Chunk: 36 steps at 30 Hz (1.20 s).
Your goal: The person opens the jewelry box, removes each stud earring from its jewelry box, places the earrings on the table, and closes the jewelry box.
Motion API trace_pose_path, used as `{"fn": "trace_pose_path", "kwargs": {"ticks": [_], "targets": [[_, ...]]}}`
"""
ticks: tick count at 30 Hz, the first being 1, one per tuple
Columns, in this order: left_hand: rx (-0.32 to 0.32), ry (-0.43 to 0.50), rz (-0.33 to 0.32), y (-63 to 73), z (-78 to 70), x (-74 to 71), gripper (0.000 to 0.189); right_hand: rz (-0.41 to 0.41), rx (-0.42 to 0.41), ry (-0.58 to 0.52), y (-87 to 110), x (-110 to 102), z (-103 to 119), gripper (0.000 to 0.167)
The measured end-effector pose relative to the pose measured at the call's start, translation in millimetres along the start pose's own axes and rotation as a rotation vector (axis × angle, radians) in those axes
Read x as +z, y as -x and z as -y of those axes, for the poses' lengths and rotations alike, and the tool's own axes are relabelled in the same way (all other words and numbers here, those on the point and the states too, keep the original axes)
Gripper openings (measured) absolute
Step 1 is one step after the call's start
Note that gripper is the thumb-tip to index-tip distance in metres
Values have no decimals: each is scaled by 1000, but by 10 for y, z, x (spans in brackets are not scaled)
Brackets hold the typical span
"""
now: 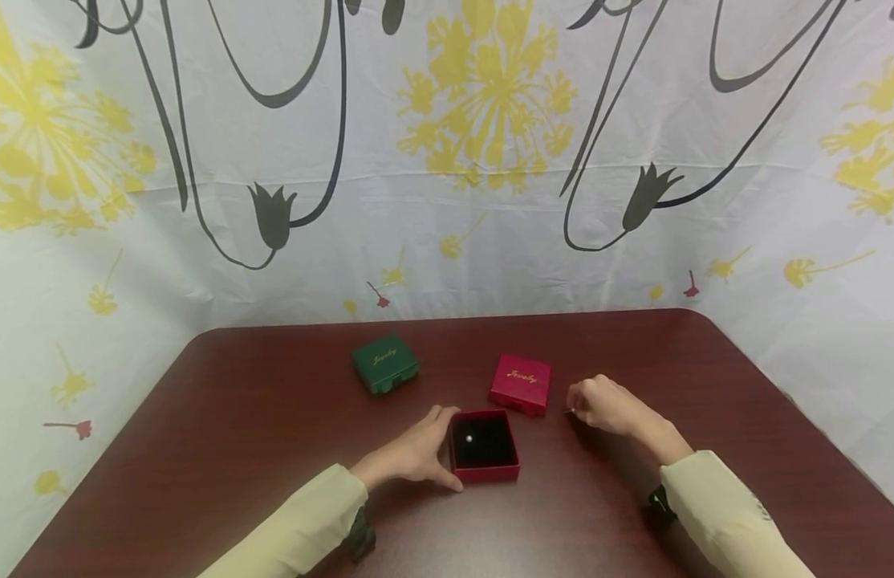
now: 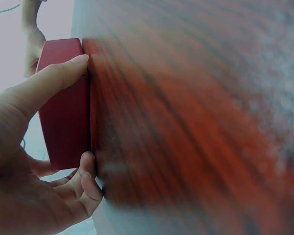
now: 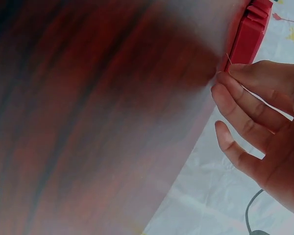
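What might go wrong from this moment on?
The right hand pinches a tiny thin item, which may slip and be hard to spot on the dark table. The left hand grips the open box; jolting it might shift the small pale bead inside.

From the open red box (image 1: 490, 474), the left hand (image 1: 416, 451) fills 9 o'clock. The green box (image 1: 385, 365) blocks 10 o'clock and the closed red box (image 1: 520, 385) blocks 1 o'clock. A hand could slip between those two at 11 o'clock. The right hand (image 1: 610, 406) is in the way between 2 and 3 o'clock. At 6 o'clock there is lots of free table (image 1: 534, 526). Far off at 12 o'clock, the hanging cloth (image 1: 483, 273) stands behind.
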<state>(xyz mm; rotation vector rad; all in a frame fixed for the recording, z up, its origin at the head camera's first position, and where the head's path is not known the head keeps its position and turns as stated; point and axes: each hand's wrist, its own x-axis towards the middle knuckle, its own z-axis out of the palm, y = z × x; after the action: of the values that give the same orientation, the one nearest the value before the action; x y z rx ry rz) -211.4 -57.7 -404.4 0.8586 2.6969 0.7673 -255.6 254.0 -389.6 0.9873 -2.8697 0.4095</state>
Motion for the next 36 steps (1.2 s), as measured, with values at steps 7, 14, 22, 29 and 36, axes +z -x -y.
{"fn": "trace_pose_path", "kwargs": {"ticks": [7,14,22,29,36], "targets": [[1,-1,1,8,-3,2,97,29,10,9,-7,9,10,9],[-4,-5,4,10,-7,5,97,42,34,23,-8,12,44,11],[-4,-2,3,13,-8,4,96,47,41,56,-10,19,54,11],[1,2,1,15,-7,-5,96,45,47,73,-16,24,70,10],[9,-6,-5,11,-10,-9,96,28,38,78,-16,28,77,12]]}}
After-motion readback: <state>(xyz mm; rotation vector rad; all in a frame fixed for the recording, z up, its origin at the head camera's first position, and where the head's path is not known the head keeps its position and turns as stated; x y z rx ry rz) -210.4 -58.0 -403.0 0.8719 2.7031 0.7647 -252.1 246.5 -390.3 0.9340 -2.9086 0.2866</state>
